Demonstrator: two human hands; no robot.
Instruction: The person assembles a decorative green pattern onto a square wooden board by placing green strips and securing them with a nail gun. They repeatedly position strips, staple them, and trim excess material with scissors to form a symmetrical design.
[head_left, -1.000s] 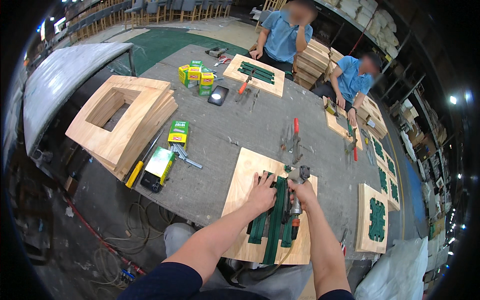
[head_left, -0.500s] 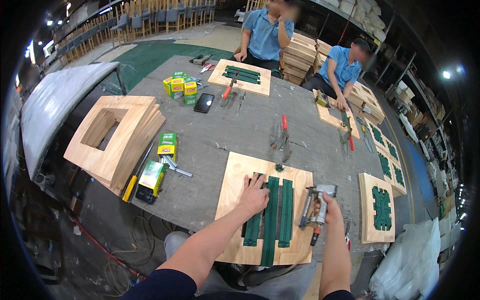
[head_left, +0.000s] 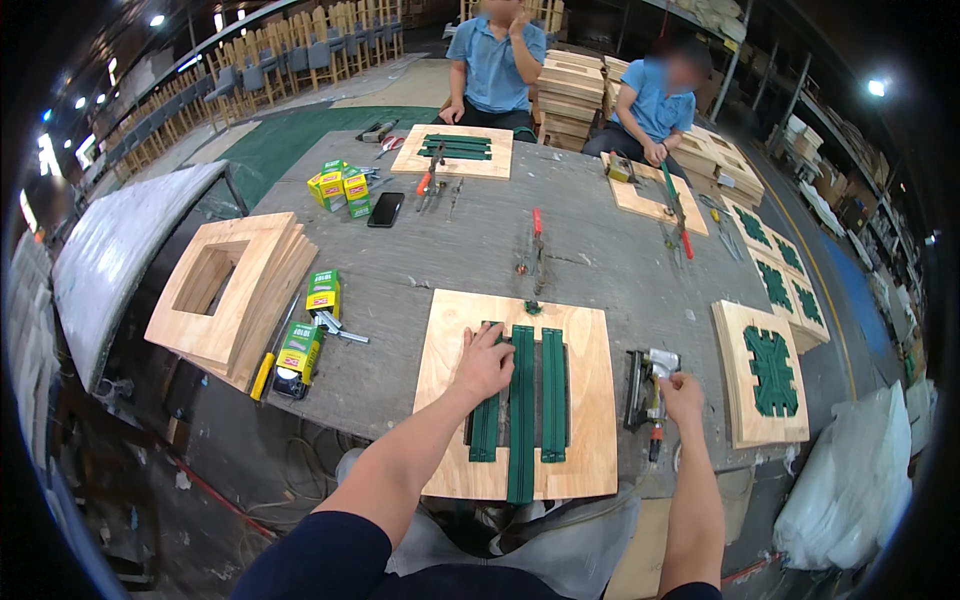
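Fingers spread, the left grip (head_left: 486, 364) rests on soft-looking green webbing strips (head_left: 522, 405) over a stiff wooden frame (head_left: 592, 400) at the table's (head_left: 450, 240) near edge; the right grip (head_left: 684, 396) meets a metal pneumatic gun (head_left: 655, 395) just beside it, whether pinching or merely touching cannot be told. Likely weighty and rigid, the gun suits a hold around its handle. Farther left, loose metal strips (head_left: 340, 328) lie by yellow-and-green boxes (head_left: 299, 347), contents hidden.

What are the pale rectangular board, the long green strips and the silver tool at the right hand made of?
Pale rectangular board: wood, perhaps plywood, seemingly unpainted; its grain shows.
Long flat green strips: probably woven webbing, fairly matte, with dark lengthwise lines.
Silver tool: likely metal, judging by its shine.
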